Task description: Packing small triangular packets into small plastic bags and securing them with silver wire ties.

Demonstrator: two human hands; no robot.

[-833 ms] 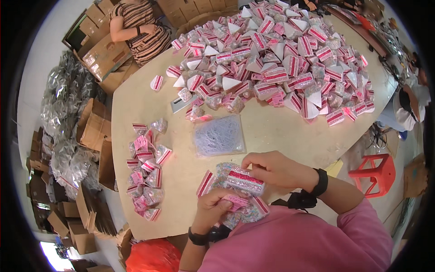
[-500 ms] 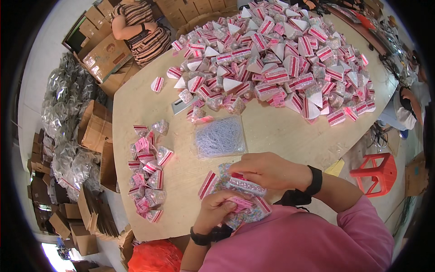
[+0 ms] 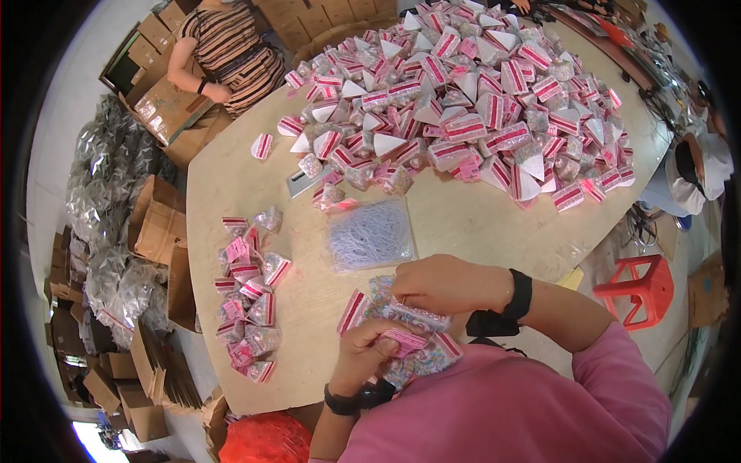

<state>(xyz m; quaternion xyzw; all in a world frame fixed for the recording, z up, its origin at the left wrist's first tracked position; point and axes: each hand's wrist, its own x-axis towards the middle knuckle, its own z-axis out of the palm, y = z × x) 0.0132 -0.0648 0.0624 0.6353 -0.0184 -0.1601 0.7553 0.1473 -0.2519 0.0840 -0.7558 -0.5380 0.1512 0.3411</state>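
Close to my body, my left hand (image 3: 361, 356) pinches a small stack of pink cards (image 3: 404, 340) between thumb and fingers. Around it are cake-slice-shaped pieces with pink and white striped sides and a speckled, multicoloured surface; one striped slice (image 3: 354, 311) sticks up beside my left knuckles, another speckled slice (image 3: 437, 357) lies under the cards. My right hand (image 3: 451, 289) bends over the top of a slice (image 3: 417, 317), its fingers curled together; what the fingertips grip is hidden. Just beyond my hands sits a clear square tray (image 3: 370, 235) of thin pale shredded strands.
A large heap of wrapped cake-slice pieces (image 3: 463, 108) covers the table's far side. A smaller group (image 3: 251, 297) lies at left. A red stool (image 3: 639, 292) stands at right, cardboard boxes (image 3: 158, 220) at left. Another person (image 3: 231, 58) stands at the far left edge.
My right fingers have curled further down onto the slice, and the red part seen under them is now covered. My left hand keeps its pinch. The other person's arm has lowered.
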